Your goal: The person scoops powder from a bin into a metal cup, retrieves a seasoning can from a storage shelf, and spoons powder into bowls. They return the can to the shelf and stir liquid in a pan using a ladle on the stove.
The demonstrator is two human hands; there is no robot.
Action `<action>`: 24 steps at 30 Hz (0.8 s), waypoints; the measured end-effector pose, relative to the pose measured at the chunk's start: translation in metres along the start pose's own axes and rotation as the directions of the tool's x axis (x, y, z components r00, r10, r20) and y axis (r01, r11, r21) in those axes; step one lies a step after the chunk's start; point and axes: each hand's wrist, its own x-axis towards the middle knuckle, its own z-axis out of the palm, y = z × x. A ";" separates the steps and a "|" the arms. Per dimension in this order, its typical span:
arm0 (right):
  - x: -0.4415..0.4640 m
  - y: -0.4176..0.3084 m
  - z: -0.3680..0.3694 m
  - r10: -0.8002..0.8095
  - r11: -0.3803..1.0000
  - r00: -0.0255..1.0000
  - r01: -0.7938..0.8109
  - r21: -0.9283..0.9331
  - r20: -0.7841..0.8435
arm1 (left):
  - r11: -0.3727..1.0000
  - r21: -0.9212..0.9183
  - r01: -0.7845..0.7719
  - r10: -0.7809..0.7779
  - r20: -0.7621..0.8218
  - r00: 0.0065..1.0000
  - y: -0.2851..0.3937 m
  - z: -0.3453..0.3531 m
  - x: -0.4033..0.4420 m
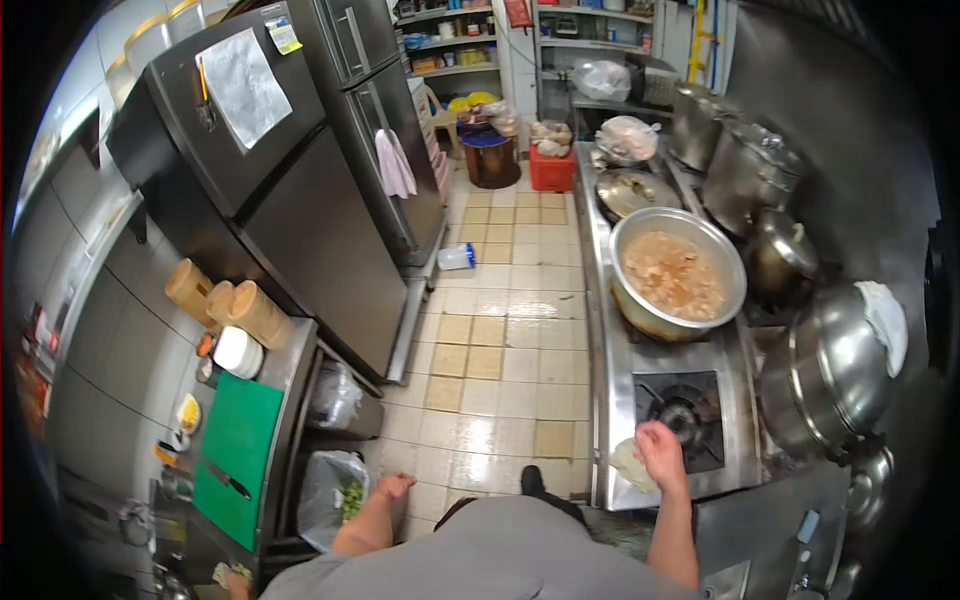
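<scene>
My right hand (662,455) is over the front edge of the stove, fingers closed on a pale cloth (632,464). Just beyond it lies a black gas burner (682,412) with nothing on its grate. My left hand (396,486) hangs low over the floor with its fingers curled together, and nothing shows in it. Nearest to that hand is a bin lined with a clear bag (318,495), holding green scraps. Farther along the stove stands a large metal pot (738,262) of brownish stew with chunks in it.
A counter at left carries a green cutting board (232,440) with a knife (228,480). Another person's hand (238,582) shows at the lower left. Dark fridges (320,240) line the aisle. A blue-lidded container (457,257) lies on the tiles. Big pots (830,360) crowd the right.
</scene>
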 end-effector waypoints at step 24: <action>0.340 0.225 0.194 0.892 0.337 0.431 -0.838 -0.428 -0.140 | 0.579 -0.747 0.327 -0.268 0.205 0.941 0.091 -0.446 0.467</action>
